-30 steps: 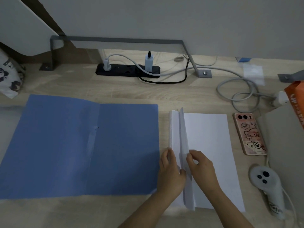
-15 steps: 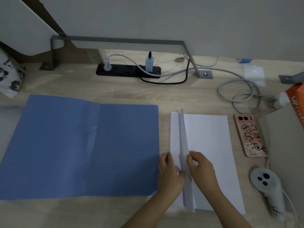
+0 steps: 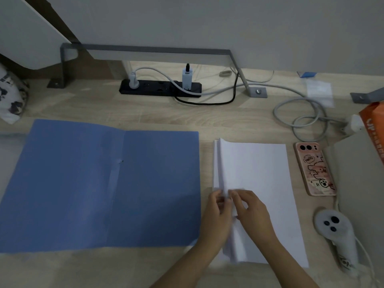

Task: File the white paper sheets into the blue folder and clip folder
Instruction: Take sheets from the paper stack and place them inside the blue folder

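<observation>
White paper sheets (image 3: 259, 173), raised left edge pinched by left hand (image 3: 217, 221) and right hand (image 3: 253, 215) (flat blue card folder (image 3: 99, 183) at 9 o'clock, edges apart).

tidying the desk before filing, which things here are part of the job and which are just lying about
In the job: blue folder, white paper sheets, left hand, right hand, both pinching the sheets.
Lying about: phone in a pink case, white controller, black power strip, coiled grey cable, orange box.
</observation>
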